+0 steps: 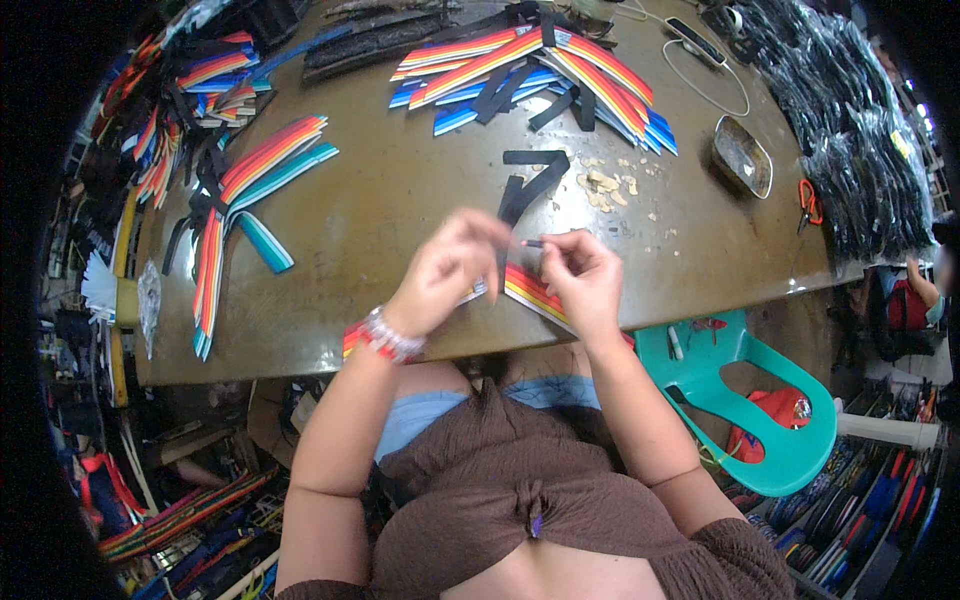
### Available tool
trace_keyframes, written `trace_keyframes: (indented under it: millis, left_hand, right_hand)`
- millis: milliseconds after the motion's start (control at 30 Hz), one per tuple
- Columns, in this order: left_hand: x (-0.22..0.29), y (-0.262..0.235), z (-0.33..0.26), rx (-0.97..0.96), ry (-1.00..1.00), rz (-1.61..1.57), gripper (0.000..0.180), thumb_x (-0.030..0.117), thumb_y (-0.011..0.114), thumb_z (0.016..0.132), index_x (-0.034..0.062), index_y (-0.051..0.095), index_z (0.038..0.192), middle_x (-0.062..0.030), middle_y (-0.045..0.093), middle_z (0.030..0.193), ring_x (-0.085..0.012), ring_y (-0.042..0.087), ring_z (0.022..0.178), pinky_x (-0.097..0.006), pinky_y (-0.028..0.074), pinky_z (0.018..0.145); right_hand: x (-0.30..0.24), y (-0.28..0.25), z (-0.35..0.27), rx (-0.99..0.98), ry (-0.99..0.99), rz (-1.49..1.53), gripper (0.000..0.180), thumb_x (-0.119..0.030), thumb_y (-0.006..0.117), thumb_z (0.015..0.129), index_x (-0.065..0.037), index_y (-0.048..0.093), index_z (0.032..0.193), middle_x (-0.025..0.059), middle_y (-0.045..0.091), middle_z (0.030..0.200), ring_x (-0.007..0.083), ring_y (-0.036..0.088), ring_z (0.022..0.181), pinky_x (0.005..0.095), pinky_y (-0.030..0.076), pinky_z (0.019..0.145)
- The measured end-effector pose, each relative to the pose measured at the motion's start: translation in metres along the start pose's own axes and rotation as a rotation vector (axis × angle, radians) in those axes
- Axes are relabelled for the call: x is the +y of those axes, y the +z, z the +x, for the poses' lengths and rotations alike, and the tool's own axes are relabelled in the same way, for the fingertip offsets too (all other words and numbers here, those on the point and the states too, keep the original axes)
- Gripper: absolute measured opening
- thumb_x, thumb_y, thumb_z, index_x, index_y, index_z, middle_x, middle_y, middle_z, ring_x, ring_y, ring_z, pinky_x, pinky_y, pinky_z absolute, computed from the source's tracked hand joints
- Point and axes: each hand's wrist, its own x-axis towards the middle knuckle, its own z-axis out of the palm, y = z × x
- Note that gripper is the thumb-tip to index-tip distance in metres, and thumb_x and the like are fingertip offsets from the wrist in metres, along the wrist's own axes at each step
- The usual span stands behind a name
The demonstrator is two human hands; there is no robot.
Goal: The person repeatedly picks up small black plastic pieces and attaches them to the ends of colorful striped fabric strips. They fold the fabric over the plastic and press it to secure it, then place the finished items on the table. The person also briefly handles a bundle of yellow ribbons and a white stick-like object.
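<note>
Nearby, shallow tray [741, 155], contents unclear.

2 hands [450, 270], 1 green chair [790, 440]

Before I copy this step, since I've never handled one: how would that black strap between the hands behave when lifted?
Probably floppy: the black strap hangs limp from the left hand. Likely light, as fingertips alone hold it. The right hand pinches its end.
</note>
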Motion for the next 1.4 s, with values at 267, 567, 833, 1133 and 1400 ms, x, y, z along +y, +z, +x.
trace_keyframes:
  millis: [267, 567, 833, 1133, 1400]
  left_hand:
    - [-0.002, 0.014, -0.027, -0.038, 0.042, 0.451, 0.014, 0.01, 0.067, 0.08, 0.0017, 0.059, 0.088, -0.0109, 0.059, 0.097, -0.0289, 0.057, 0.092, -0.038, 0.048, 0.083]
    - [-0.012, 0.012, -0.026, -0.02, -0.02, 0.358, 0.01, 0.005, 0.062, 0.082, -0.0004, 0.056, 0.088, -0.0131, 0.058, 0.097, -0.032, 0.055, 0.091, -0.038, 0.047, 0.082]
    - [0.001, 0.008, -0.029, 0.065, -0.15, 0.732, 0.041, 0.04, 0.073, 0.075, 0.0059, 0.056, 0.09, -0.0111, 0.054, 0.113, -0.031, 0.05, 0.103, -0.044, 0.041, 0.088]
    - [-0.011, -0.034, -0.026, 0.383, -0.372, 0.086, 0.014, 0.005, 0.062, 0.087, 0.0027, 0.058, 0.1, -0.0072, 0.066, 0.093, -0.0154, 0.064, 0.088, -0.03, 0.051, 0.076]
    - [-0.109, -0.263, -0.128, 0.663, -0.873, 1.122, 0.043, 0.008, 0.059, 0.088, 0.0016, 0.048, 0.129, -0.0224, 0.055, 0.124, -0.0391, 0.052, 0.114, -0.045, 0.04, 0.098]
  right_hand:
    - [-0.003, -0.009, -0.006, -0.103, -0.001, 0.173, 0.009, -0.005, 0.061, 0.088, 0.003, 0.063, 0.092, 0.0086, 0.068, 0.088, 0.0117, 0.065, 0.073, 0.0273, 0.055, 0.067]
    - [0.009, 0.002, -0.03, -0.074, -0.693, -0.489, 0.013, 0.0, 0.069, 0.071, -0.001, 0.064, 0.082, 0.0138, 0.064, 0.084, 0.0296, 0.064, 0.081, 0.0361, 0.053, 0.075]
    - [-0.014, -0.024, -0.015, -0.122, 0.079, 0.114, 0.024, -0.004, 0.064, 0.088, 0.007, 0.062, 0.108, 0.0129, 0.069, 0.099, 0.0188, 0.067, 0.09, 0.0299, 0.052, 0.084]
    - [-0.071, 0.006, 0.041, -0.557, -0.485, -0.743, 0.01, -0.006, 0.069, 0.079, -0.002, 0.069, 0.088, 0.0148, 0.066, 0.083, 0.0272, 0.066, 0.078, 0.0345, 0.052, 0.071]
    - [-0.15, -0.007, 0.281, -0.302, -0.578, -0.958, 0.017, -0.016, 0.071, 0.075, -0.006, 0.074, 0.088, 0.015, 0.07, 0.083, 0.0288, 0.068, 0.08, 0.0358, 0.053, 0.075]
